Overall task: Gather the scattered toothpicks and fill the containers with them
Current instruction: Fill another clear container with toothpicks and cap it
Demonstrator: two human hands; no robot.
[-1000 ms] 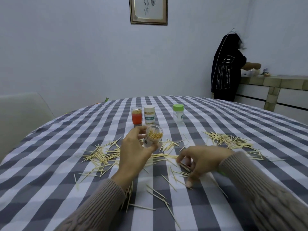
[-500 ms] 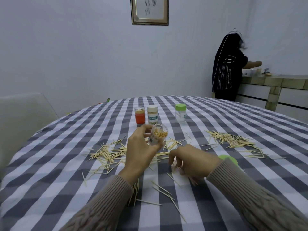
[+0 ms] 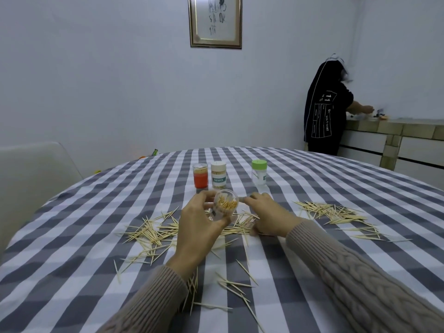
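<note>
Round table with a grey-and-white checked cloth (image 3: 312, 188), filling the lower field. At 9 o'clock of the table, a pale chair back (image 3: 31, 179). At 2 o'clock, beyond the table edge, a person in a dark printed top (image 3: 323, 111) stands at a counter (image 3: 394, 127). At 12 o'clock on the wall, a framed picture (image 3: 215, 20).

Scattered toothpicks (image 3: 153, 233) lie on the cloth in loose heaps: one at 9 o'clock of the hands, one at 3 o'clock (image 3: 336, 212), and a thin scatter at 6 o'clock (image 3: 230, 284).

Left hand (image 3: 199, 231): fingers and thumb curled round a clear open container (image 3: 224, 207), tilted with its mouth toward the camera and partly filled with toothpicks; held above the cloth at table centre.

Right hand (image 3: 266, 216): fingertips drawn together at the container's rim, at 3 o'clock of it; whether they pinch toothpicks cannot be told.

At 12 o'clock of the hands, standing upright in a row: an orange container (image 3: 200, 176), touching or just beside a white-capped container (image 3: 218, 175) labelled "TOOTHPICK", and, apart at 1 o'clock, a green-capped container (image 3: 259, 173).
</note>
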